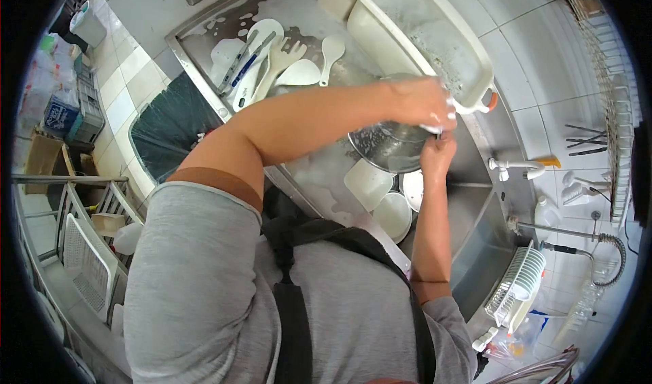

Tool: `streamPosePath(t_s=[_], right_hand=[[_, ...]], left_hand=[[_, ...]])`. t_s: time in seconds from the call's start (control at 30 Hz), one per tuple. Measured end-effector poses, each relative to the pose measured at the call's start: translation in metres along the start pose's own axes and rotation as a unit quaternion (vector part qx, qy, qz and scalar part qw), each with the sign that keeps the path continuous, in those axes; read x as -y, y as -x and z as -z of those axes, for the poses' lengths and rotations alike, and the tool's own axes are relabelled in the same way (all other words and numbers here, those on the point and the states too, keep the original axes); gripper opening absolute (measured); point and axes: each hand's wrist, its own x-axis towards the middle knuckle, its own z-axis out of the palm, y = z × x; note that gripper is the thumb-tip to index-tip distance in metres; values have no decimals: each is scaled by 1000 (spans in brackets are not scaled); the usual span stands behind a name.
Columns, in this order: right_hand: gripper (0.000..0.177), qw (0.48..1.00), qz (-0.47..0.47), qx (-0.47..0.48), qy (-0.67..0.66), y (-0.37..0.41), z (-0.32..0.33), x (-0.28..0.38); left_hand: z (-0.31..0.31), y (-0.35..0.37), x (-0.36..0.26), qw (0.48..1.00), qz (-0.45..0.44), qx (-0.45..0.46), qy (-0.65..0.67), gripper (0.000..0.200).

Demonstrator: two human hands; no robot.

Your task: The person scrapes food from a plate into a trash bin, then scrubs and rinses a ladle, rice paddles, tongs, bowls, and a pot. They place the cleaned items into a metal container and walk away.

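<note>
A metal pot [388,154] with suds on its surface is tilted over the sink area, partly hidden behind my left forearm. My right hand [438,154] is closed on the pot's edge at its right side. Crossing above it, my left hand [422,104] is curled at the same rim, wet with white foam; what lies in its fingers is hidden. Beneath the pot are a white square container [369,182] and a round white bowl [392,217]. A long white tub [387,27] of soapy water stands just beyond my hands.
On the steel counter lie a white spatula-fork [278,63], a white spoon [332,52] and a blue-handled utensil [252,61]. A tap [523,164] and a coiled spray hose [614,248] are at right. A dish rack [519,282] stands lower right; a lined bin [173,122] is left.
</note>
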Motion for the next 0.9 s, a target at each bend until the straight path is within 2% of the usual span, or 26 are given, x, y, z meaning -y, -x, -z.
streamPosePath(t_s=[0.03,0.07,0.1,0.13,0.17,0.2,0.23,0.27,0.33,0.37,0.4,0.43,0.47,0.5,0.53,0.6,0.63,0.67,0.7,0.73,0.8,0.87,0.9], right_hand=[[64,999,-28,-19,-30,2,-3,4],[67,996,-57,-38,-62,3,-6,10],[71,993,4,-67,-102,1,-6,19],[71,992,2,-70,-103,8,-11,25],[73,989,-8,-104,-100,14,-15,33],[74,986,-18,-138,-98,19,-17,37],[76,993,31,-112,-36,26,-19,35],[76,993,28,-112,-34,30,-16,34],[75,987,-34,-103,-116,25,-12,37],[70,988,-32,-72,-132,18,-9,20],[70,988,-35,-70,-131,12,-7,23],[68,997,-39,-20,-61,4,-4,32],[65,999,-40,29,10,-4,-2,35],[58,996,-83,16,6,-10,-4,21],[58,996,-81,18,7,-9,-6,16],[57,995,-92,-5,-45,-9,-8,12],[58,996,-76,-22,-41,-7,-5,34],[58,996,-78,-19,-42,-2,-10,28],[60,977,-93,-87,-172,3,-17,25],[61,936,-103,-155,-298,4,-21,24],[65,935,-93,-167,-300,18,-23,28],[70,895,-135,-230,-359,24,-21,35],[70,894,-130,-230,-361,26,-23,41]], left_hand=[[-11,7,6,997,38,-74,9,15],[-25,18,19,988,135,-60,34,16],[-40,32,25,971,228,-44,59,19],[-46,49,16,923,359,-71,117,22],[-51,67,8,854,481,-99,171,25],[-71,86,-1,831,522,-89,169,27],[-76,95,-11,806,563,-77,168,29],[-82,97,-14,806,562,-75,171,29],[-54,90,-4,863,489,-29,124,29],[-42,77,-1,889,439,-35,127,22],[-36,62,5,950,294,-49,89,19],[-31,45,11,987,142,-63,49,17],[-20,22,7,994,81,-65,23,18],[-12,8,3,997,19,-68,-4,19],[-16,9,6,997,23,-70,-5,19],[-27,16,21,989,71,-132,9,21],[-38,29,24,989,75,-130,7,21],[-50,49,22,954,260,-124,77,22],[-53,60,19,883,433,-114,143,24],[-56,61,16,884,431,-114,143,24],[-63,65,-8,799,579,-104,125,23],[-66,65,-22,785,601,-72,133,23],[-67,65,-24,770,621,-46,136,23]])
